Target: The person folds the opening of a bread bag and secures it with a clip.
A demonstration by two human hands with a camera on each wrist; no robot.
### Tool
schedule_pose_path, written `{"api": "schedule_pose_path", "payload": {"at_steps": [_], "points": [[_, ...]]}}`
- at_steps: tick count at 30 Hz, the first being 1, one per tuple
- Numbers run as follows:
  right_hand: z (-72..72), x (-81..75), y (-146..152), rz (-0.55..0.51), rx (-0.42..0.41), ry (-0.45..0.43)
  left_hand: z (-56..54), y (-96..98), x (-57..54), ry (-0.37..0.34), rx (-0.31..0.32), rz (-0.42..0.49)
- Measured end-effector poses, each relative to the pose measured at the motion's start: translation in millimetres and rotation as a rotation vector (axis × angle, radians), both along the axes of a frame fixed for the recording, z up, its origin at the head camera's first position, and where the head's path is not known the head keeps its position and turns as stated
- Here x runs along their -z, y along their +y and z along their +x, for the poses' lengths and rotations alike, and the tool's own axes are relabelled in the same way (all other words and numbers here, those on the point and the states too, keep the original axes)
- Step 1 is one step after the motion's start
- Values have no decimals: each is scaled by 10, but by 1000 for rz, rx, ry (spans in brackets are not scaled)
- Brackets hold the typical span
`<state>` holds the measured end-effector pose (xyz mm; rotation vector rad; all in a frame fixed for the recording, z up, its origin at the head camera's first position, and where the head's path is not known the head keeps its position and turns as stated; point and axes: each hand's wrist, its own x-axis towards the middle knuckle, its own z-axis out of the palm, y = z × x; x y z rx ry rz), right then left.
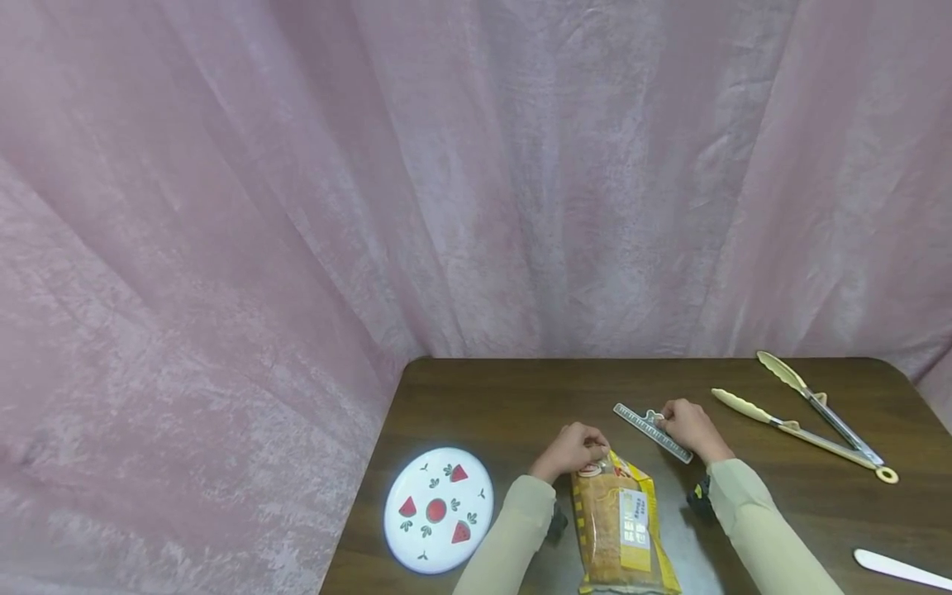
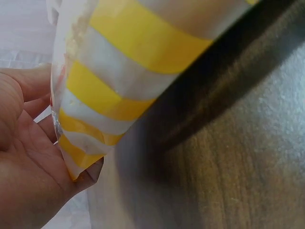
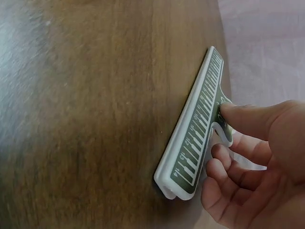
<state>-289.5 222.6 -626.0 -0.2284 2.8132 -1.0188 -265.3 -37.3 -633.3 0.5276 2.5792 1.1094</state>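
A bag of sliced bread (image 1: 604,521), clear with yellow stripes and a white label, lies on the table in front of me. My left hand (image 1: 574,450) pinches its gathered far end; in the left wrist view the striped bag (image 2: 114,95) narrows down into the fingers. Just right of the bag's far end, my right hand (image 1: 690,428) pinches the handle of a long bag clip (image 1: 654,432). Seen from the right wrist, the clip (image 3: 198,129) is white with a green ruler scale, thumb on one side of its handle and fingers on the other.
A round white plate (image 1: 402,504) with watermelon pictures sits left of the bag. Spread tongs (image 1: 825,438) with cream tips lie at the right. A white spatula-like utensil (image 1: 900,567) is at the lower right edge. Pink curtain (image 1: 521,182) hangs behind the brown table (image 1: 513,397).
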Motion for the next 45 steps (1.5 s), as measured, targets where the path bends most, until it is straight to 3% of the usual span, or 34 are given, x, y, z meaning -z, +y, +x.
{"api": "schedule_pose_path", "payload": {"at_steps": [4,11,16,29,38,45], "points": [[-11,-9,32,-35,-2,-31,5,27,-36,5,8,3],[6,-20,95,-111,-26,30,21,50,-121,-3,26,5],[73,-72,138,-169,-45,53,3,53,-119,1,37,2],[314,-121,197,-465,-50,-76,-41,48,-71,-11,46,32],[544,-196,201,-411,-120,-77,0,19,-30,-24,30,46],[611,-202,259,-467,-174,-108,1,31,-59,0,35,70]]}}
